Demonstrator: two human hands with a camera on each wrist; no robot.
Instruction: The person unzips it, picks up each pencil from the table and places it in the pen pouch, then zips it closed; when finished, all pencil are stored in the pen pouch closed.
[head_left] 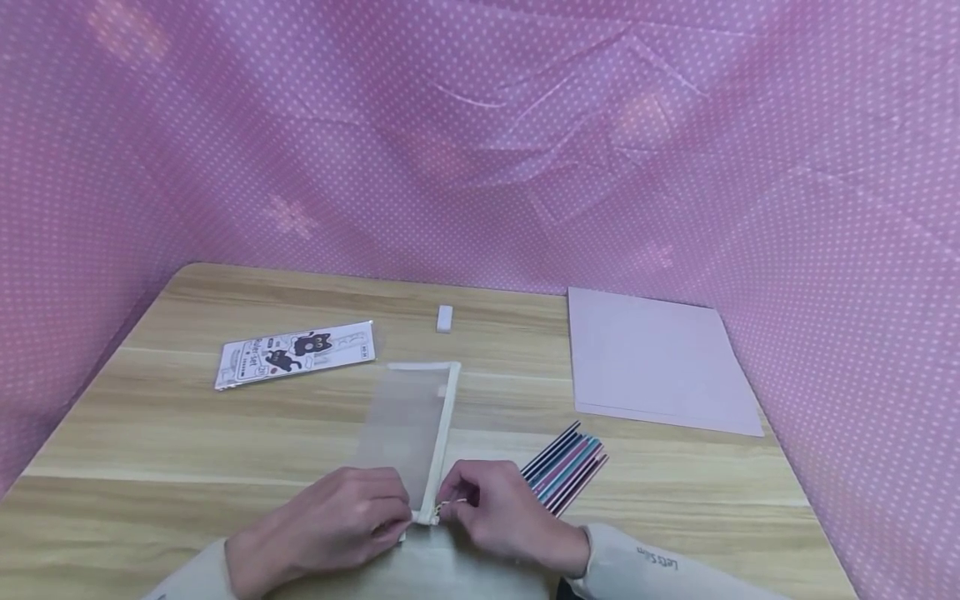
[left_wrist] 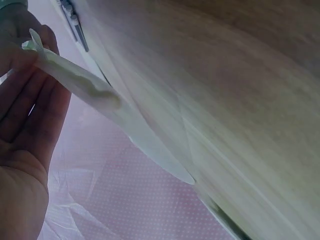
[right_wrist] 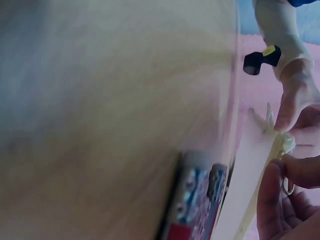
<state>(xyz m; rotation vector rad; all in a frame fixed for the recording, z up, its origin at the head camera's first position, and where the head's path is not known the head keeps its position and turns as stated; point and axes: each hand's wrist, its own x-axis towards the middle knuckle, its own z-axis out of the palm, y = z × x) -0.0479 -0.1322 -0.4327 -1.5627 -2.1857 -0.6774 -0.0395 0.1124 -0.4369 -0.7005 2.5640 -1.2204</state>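
A see-through zipper pouch [head_left: 405, 417] with cream edging lies lengthwise on the table, its near end between the two hands. My left hand [head_left: 341, 521] pinches the near corner of the pouch; in the left wrist view the cream edging [left_wrist: 82, 85] runs out from between thumb and fingers. On the other side of that corner, my right hand [head_left: 498, 508] pinches the zipper pull. A small ring [right_wrist: 287, 187] hangs at its fingertips in the right wrist view. Just right of the right hand lie several coloured pencils [head_left: 566, 467] side by side, partly hidden by it.
A flat packet with black cat drawings [head_left: 296, 354] lies at the back left. A small white eraser-like block [head_left: 445, 318] sits beyond the pouch. White paper sheets [head_left: 660, 362] lie at the back right. Pink dotted cloth [head_left: 480, 167] hangs around the table edge.
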